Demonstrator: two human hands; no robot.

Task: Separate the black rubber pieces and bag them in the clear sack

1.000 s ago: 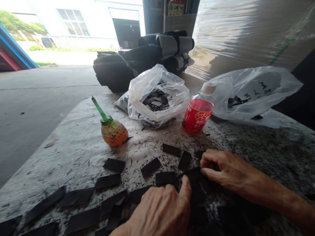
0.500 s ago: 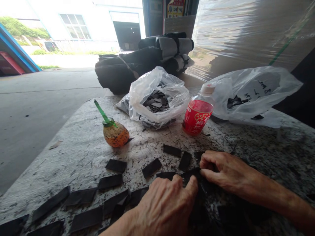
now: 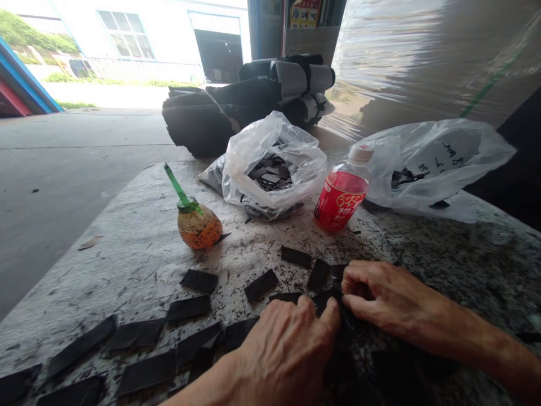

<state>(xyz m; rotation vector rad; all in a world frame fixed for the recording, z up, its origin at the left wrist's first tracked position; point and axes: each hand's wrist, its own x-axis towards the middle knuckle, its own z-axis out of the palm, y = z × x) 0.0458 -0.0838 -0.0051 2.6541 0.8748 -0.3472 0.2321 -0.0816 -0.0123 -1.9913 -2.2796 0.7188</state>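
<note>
A thin black rectangular piece (image 3: pixel 323 298) lies between my two hands at the lower middle. My left hand (image 3: pixel 291 338) presses on it with fingertips, its fingers bent and knuckles up. My right hand (image 3: pixel 378 290) is closed, thumb and forefinger pinched at the piece's right end; its fingertips partly hide what is between them. Other flat black pieces surround the hands, such as one piece (image 3: pixel 318 275) just beyond the fingers and another (image 3: pixel 261 286) to the left. Several more black pieces (image 3: pixel 146 372) spread over the table's left front.
Behind the pieces stand an orange squeeze bottle (image 3: pixel 199 230) with a green spout and a red-labelled drink bottle (image 3: pixel 341 200). Two clear plastic bags (image 3: pixel 236 180) (image 3: pixel 473 163) hold black pieces. Rolled black sheets (image 3: pixel 198 121) lie beyond the speckled table (image 3: pixel 139 237), littered with black scraps.
Both hands stay at nearly the same spot on the black piece. My right fingers have shifted very slightly left, and the view has tilted a little.
</note>
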